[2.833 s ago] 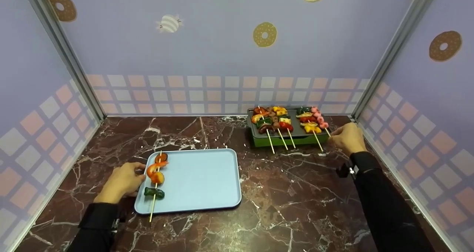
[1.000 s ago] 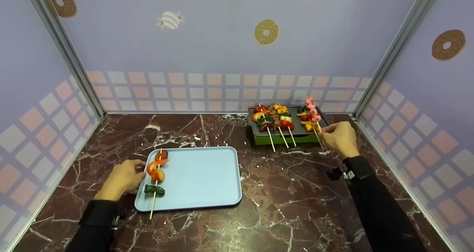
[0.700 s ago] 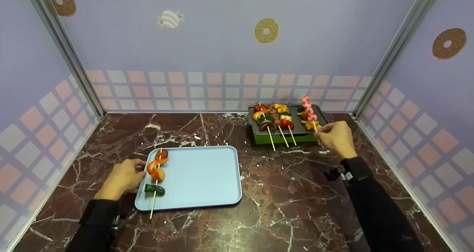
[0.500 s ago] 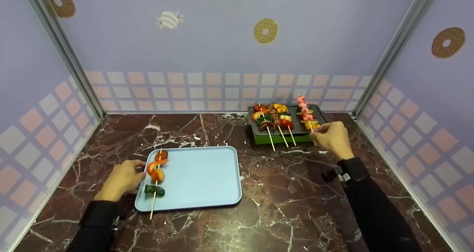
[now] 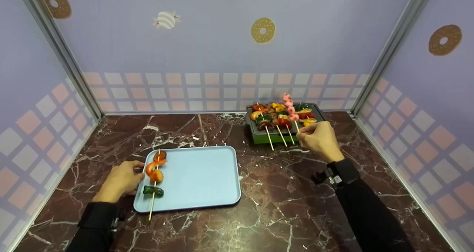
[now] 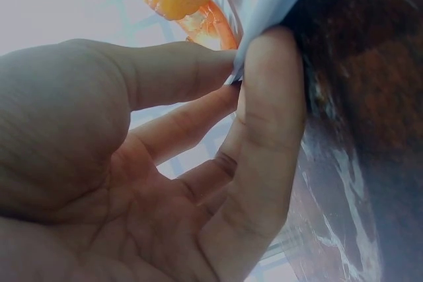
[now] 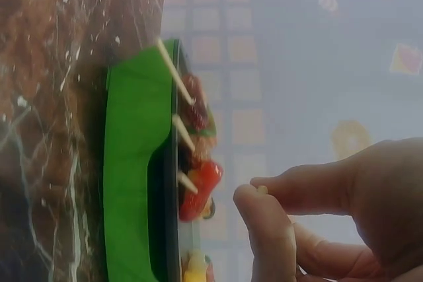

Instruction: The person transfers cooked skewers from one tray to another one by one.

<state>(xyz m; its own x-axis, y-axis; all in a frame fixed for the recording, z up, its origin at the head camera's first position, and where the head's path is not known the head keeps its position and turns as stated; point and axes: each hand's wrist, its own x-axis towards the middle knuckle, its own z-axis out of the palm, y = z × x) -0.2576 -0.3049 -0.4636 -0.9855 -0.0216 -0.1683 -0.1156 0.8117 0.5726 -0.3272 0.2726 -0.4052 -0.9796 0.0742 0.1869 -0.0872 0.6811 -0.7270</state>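
My left hand (image 5: 124,178) pinches the left rim of a light blue tray (image 5: 198,178). In the left wrist view the thumb and a finger meet around the tray's edge (image 6: 268,11). A skewer of shrimp and vegetables (image 5: 156,176) lies along that side of the tray, its stick end jutting past the front rim. My right hand (image 5: 321,139) pinches the stick of a skewer with pink balls (image 5: 290,108), tilted above the green grill (image 5: 262,138). In the right wrist view only the stick's end shows between my right hand's (image 7: 317,209) fingertips.
On the grill's left half lie several skewers, including one with a red pepper (image 5: 284,122) at its front; another skewer (image 5: 307,115) lies on the right. Their sticks overhang the front. A tiled wall (image 5: 222,89) stands close behind the grill. The marble countertop (image 5: 266,185) separates tray and grill.
My right hand has lifted the pink-ball skewer off the grill's right end and carried it left, past the skewer beside it. The left hand keeps its hold on the tray.
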